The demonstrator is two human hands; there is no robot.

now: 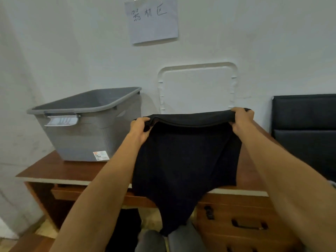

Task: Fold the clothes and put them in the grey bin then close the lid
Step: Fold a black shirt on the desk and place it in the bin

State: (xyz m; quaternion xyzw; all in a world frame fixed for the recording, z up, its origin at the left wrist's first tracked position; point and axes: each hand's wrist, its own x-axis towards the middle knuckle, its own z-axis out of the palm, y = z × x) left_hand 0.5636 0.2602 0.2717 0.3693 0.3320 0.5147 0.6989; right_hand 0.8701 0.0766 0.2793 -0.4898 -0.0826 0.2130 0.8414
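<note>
The left hand (140,127) and the right hand (242,118) are each gripping a top corner of a black garment (185,160), with fingers curling over its rolled upper edge and holding it spread between them. The soft, matte cloth is hanging below the hands in a broad panel that is narrowing to a point past the front edge of the worktop (54,170). Left of the left hand, well apart, a grey bin (87,135) of ribbed plastic is standing open on the reddish wood-grain worktop, its walls tapering downward. Beyond the hands, a white lid (197,88) with rounded corners is leaning against the pale wall (72,42). Higher up, a handwritten paper sheet (153,20) is hanging taped. Right of the right hand, a black padded panel (305,133) is showing, and below it a wooden drawer (236,211).
</note>
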